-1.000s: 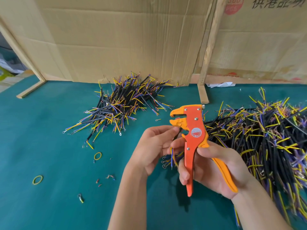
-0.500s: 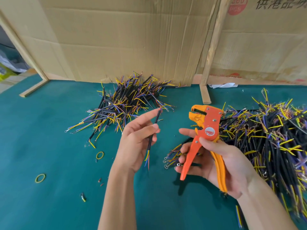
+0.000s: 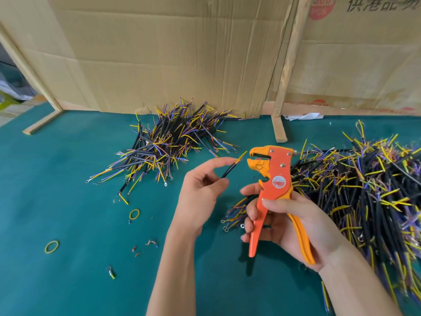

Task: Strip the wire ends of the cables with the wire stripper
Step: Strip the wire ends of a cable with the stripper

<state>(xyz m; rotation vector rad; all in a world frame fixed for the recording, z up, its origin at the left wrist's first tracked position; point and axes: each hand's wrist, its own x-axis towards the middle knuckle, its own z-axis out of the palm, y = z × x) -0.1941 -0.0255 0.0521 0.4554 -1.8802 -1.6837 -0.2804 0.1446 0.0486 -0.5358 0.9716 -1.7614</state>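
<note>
I have the left hand [image 3: 200,192] pinching a short black cable [image 3: 230,170] between fingers and thumb, index finger extended above it, the cable's yellow wire end angled up toward the tool and stopping just short of it. The right hand [image 3: 293,222] is wrapped around the wire stripper [image 3: 273,179], fingers curled on the orange handle and the yellow-orange handle lying in the palm; the handles stand spread and the jaws gape, pointing at the cable tip. My judgement: the step in hand is presenting a fresh wire end to the stripper, insertion not yet made. The next move calls for sliding the yellow end squarely into the open mouth, holding the cable steady, then squeezing the handles; a skewed entry could nick the strands. Beyond the left hand lies a smaller cable heap [image 3: 173,142]; right of and behind the right hand, a larger heap [image 3: 364,190], which I judge to be the stock not yet worked. Rubber bands [image 3: 134,213] lie on the green mat [image 3: 68,201] left of the left hand. Writing: the stripper's round red-and-white label is illegible; the cardboard backing [image 3: 159,53] beyond both hands shows a red circle reading "360 PCS" and partly cropped Chinese characters.
</note>
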